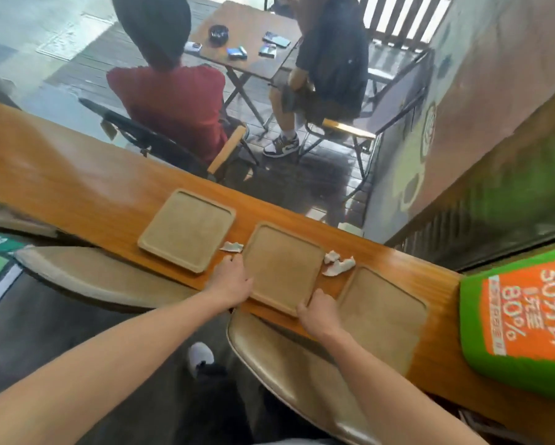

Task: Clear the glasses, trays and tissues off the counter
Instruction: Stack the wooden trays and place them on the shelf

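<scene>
Wooden counter, three trays in a row. Left tray untouched. Tissue scrap beside it. Left hand and right hand clasp middle tray by its edges. Crumpled tissues, then right tray

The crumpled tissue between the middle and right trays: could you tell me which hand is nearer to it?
Right. The right hand grips the middle tray just below the tissue; the left hand is across it.
</scene>
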`<state>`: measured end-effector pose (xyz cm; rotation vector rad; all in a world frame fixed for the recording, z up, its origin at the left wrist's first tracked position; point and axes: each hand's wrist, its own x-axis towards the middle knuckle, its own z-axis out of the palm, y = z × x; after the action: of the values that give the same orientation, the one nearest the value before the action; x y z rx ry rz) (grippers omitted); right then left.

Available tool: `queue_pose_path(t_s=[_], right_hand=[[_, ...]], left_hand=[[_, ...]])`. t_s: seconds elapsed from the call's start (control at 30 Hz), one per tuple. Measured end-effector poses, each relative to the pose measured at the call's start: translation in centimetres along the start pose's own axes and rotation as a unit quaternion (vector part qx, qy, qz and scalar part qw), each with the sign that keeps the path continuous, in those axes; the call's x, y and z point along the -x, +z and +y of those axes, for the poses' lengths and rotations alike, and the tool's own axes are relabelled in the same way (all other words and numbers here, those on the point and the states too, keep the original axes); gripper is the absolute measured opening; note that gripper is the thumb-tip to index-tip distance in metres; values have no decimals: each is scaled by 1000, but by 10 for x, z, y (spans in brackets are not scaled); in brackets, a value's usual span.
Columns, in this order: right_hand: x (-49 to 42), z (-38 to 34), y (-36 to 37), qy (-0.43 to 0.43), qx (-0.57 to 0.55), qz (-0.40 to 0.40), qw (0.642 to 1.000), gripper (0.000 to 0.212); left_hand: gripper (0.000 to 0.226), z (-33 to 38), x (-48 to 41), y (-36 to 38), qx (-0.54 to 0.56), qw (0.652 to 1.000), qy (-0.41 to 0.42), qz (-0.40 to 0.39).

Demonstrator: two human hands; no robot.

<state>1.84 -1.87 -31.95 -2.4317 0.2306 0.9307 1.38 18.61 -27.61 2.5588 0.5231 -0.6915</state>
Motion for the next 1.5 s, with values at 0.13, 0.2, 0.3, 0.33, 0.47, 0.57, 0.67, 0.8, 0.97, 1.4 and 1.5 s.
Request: queue_pose_path(t_s=[0.13,0.2,0.3,0.33,0.47,0.57,0.67,0.8,0.97,1.4,1.5], right_hand=[[-18,-5,20,94,-50,-6,994,49],[-25,-12,27,122,-63,-5,991,50],[-30,-24,36,185,-133,5,974,56],[-32,-27,38,213,-155,13,965,60],[-42,-31,43,286,-257,33,922,81],[-45,-28,42,319,-342,22,883,70],[-44,-22,39,308,-399,1,864,53],[-39,-34,33,285,-439,-16,852,65],[-47,-75,40,246,-466,-39,849,60],[-83,-196,98,190,-447,-114,866,41],[-83,-208,106,191,-431,-116,874,31]], left_hand=[[55,-20,-38,6,5,998,-18,-52],[50,-27,-54,7,39,995,-4,-87],[41,-37,-69,8,100,987,14,-126],[43,-40,-73,8,121,983,4,-136],[58,-48,-93,4,230,953,-82,-177],[54,-54,-103,-2,248,939,-94,-217],[65,-60,-109,-11,333,892,-104,-288],[54,-67,-113,-30,396,855,-100,-318],[40,-91,-125,-66,394,878,-48,-267],[44,-211,-170,-128,370,905,-91,-191],[52,-223,-176,-131,367,905,-102,-191]])
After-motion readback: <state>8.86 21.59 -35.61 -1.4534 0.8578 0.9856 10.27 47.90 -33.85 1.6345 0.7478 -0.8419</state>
